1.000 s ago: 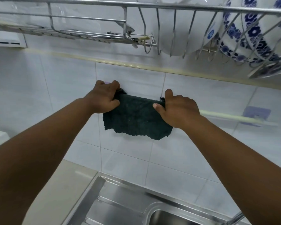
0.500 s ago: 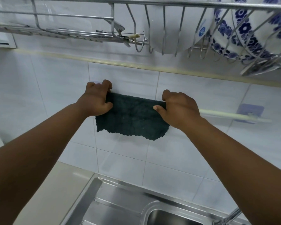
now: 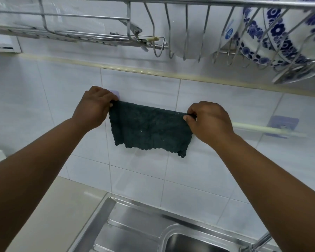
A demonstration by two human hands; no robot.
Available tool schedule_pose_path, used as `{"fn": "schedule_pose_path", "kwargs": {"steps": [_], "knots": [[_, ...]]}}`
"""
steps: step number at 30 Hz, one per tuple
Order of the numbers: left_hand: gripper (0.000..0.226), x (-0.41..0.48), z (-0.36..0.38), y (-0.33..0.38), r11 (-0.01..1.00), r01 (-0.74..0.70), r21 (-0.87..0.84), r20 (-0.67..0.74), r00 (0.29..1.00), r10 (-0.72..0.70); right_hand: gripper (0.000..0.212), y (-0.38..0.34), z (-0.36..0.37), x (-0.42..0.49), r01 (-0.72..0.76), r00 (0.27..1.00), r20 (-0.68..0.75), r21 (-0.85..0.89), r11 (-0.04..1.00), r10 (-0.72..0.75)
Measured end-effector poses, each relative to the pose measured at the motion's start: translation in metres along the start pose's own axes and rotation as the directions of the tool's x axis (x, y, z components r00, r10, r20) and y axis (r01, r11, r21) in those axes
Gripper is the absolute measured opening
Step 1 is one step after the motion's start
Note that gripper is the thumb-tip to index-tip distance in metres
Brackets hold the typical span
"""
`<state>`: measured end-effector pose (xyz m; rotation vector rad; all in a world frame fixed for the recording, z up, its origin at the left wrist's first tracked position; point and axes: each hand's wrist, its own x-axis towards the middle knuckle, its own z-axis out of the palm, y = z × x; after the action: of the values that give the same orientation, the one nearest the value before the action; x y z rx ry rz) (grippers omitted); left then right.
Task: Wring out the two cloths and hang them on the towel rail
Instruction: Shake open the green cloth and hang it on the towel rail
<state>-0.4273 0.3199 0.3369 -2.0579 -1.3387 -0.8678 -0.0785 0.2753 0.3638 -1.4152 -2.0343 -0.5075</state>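
A dark green cloth (image 3: 149, 130) hangs spread flat against the white tiled wall, its top edge lying along the pale towel rail (image 3: 258, 128). My left hand (image 3: 93, 109) pinches the cloth's top left corner. At the top right corner my right hand (image 3: 210, 121) pinches the cloth between thumb and fingers. The rail shows only to the right of my right hand, ending near a purple wall mount (image 3: 283, 124); a second purple mount (image 3: 115, 92) peeks out behind my left hand. Only one cloth is in view.
A steel dish rack (image 3: 153, 24) hangs overhead, holding a white plate (image 3: 193, 33) and blue-patterned plates (image 3: 280, 33). Below are a steel sink (image 3: 135, 230), a tap (image 3: 258, 242) at the lower right and a beige counter (image 3: 49, 215) at the left.
Both hands have moved apart along the rail, spreading the cloth wider. The grips have shifted from fists over the top edge to pinches at its corners.
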Motion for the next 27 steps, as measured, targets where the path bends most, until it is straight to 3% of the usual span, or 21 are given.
{"fn": "schedule_pose_path", "kwargs": {"steps": [9,12,16,21,24,27], "knots": [[0.034,-0.006,-0.005,0.007,0.996,0.074,-0.056,0.046,0.996,-0.071,0.021,-0.001,-0.005,-0.003,-0.032,0.997,0.073,0.120,0.992,0.023],[0.033,-0.008,-0.008,0.027,0.977,0.193,-0.090,-0.015,0.981,-0.195,0.029,0.007,-0.015,-0.016,-0.023,1.000,0.007,0.158,0.987,0.022],[0.044,-0.022,-0.010,0.082,0.900,0.295,-0.322,-0.047,0.944,-0.327,0.034,0.030,-0.040,-0.047,-0.060,0.988,-0.126,0.235,0.970,0.092],[0.051,-0.074,0.016,0.189,0.804,0.248,-0.541,0.047,0.963,-0.265,0.027,0.066,-0.046,-0.141,-0.103,0.942,-0.255,0.395,0.913,0.217],[0.047,-0.122,0.047,0.257,0.700,0.316,-0.641,0.210,0.949,-0.236,0.021,0.088,-0.026,-0.227,-0.285,0.916,-0.130,0.453,0.845,0.379],[0.044,-0.173,0.082,0.322,0.621,0.454,-0.639,0.486,0.864,-0.132,0.014,0.109,0.003,-0.321,-0.516,0.848,0.132,0.426,0.743,0.514]]}}
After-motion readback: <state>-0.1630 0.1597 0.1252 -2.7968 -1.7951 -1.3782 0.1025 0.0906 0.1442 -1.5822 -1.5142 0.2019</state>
